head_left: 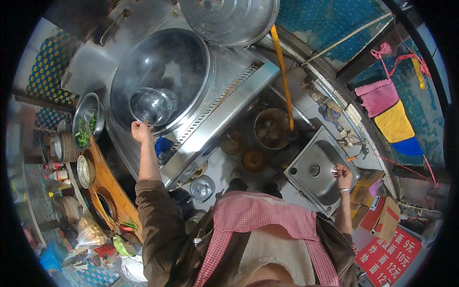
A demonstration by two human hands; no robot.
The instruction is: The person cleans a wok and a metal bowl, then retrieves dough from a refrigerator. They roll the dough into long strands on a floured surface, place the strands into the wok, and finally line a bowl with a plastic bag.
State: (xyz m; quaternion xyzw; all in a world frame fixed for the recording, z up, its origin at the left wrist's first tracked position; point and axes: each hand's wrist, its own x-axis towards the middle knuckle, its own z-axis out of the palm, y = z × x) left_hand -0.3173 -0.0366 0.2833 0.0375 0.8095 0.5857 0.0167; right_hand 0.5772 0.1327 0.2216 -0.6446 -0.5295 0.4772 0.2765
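Note:
My left hand (142,131) is closed on the near rim of a shiny metal bowl (152,106), which is tilted inside a large dark wok (191,62). The wok is set into a steel stove (224,103). Off to the right, my right hand (343,176) hangs over a steel sink (299,166), close to its tap (362,154). Its fingers are curled together around something small and whitish that I cannot make out.
A large round lid (234,21) stands behind the wok. Left lie a bowl of greens (98,112) and a wooden board (112,182). A brown-stained pot (272,126) and a lidded metal pot (202,188) sit on the floor. A yellow pole (283,76) leans beside the stove.

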